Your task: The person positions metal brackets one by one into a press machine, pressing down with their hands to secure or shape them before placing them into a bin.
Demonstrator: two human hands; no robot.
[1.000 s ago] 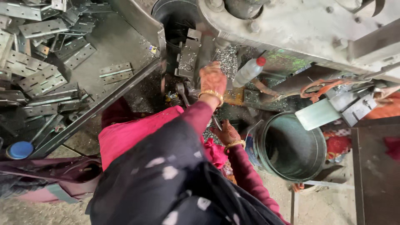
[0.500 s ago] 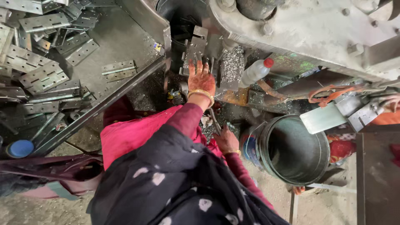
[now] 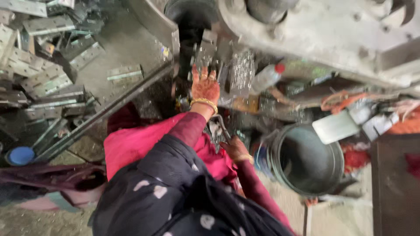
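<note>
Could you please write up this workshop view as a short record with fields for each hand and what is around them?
Setting: a person seated at a large grey press machine.
Left hand: stretched forward, fingers spread, at the metal block under the machine; the blur hides whether it grips anything.
Right hand: low by the lap, on a thin metal piece.
Left side: pile of flat metal hinge plates; blue lid.
Right side: dark bucket; plastic bottle with red cap.

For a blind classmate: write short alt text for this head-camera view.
Seen from above, a person's left hand reaches to the metal die block of a grey press; the right hand rests low near a bucket. Metal hinge plates lie piled left.
</note>
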